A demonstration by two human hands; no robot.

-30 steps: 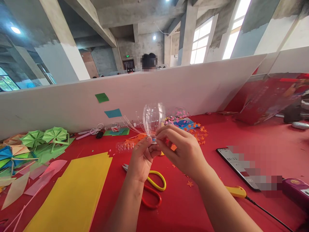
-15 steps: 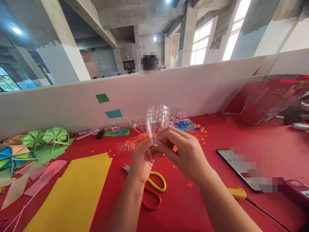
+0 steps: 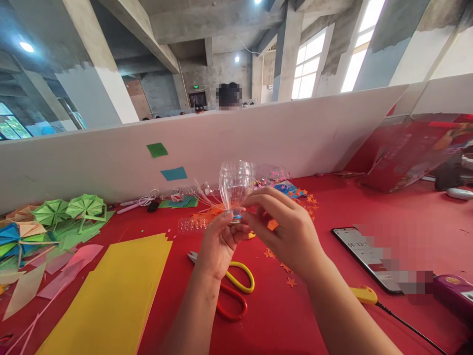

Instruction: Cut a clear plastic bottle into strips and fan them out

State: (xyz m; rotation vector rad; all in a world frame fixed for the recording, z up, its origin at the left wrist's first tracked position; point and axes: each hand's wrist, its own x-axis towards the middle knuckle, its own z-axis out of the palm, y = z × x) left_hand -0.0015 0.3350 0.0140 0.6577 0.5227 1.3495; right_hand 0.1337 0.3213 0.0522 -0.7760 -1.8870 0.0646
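Observation:
A clear plastic bottle piece, cut into thin curved strips, stands upright in front of me with its neck down and a blue ring at the neck. My left hand is closed around that neck, thumb on the near side. From the right, my right hand has its bent index finger and thumb at the base of the strips, just above the ring; its other fingers are curled. Below my hands lie scissors with one yellow and one red handle loop. Orange paper stars are scattered beside my right wrist.
Yellow paper sheets lie at left, near green folded paper umbrellas and pink paper. Pink stars sit farther back. At right are a phone, a yellow corded tool and a purple object. A white partition stands behind.
The bottle piece has shifted slightly left and stands more upright, with its blue ring now plainer to see. My right fingers have spread a little apart at the neck.

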